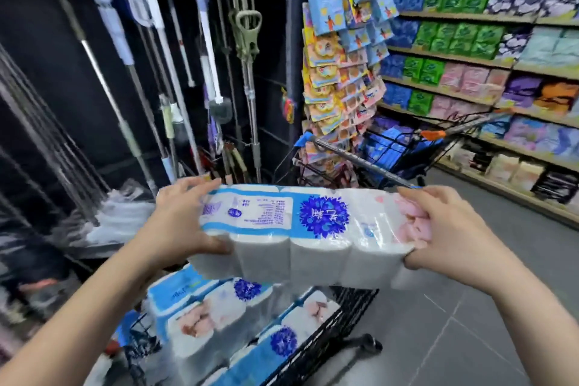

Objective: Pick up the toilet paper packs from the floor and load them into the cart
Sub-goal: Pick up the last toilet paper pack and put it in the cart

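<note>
I hold a white toilet paper pack (300, 232) with a blue flower print level in front of me, above the cart. My left hand (181, 219) grips its left end, thumb underneath and fingers over the top. My right hand (445, 229) grips its right end the same way. Below it, the black wire cart (341, 323) holds several packs of the same kind (232, 320), lying in a pile. The cart's near part is hidden by my arms and the held pack.
Mops and brooms (175, 78) hang on a dark wall at the left. A rack of hanging card goods (341, 78) stands ahead. Another cart (404, 147) with an orange-tipped handle stands beyond it. Shelves of tissue packs (488, 50) line the right. Grey floor (470, 323) lies at the right.
</note>
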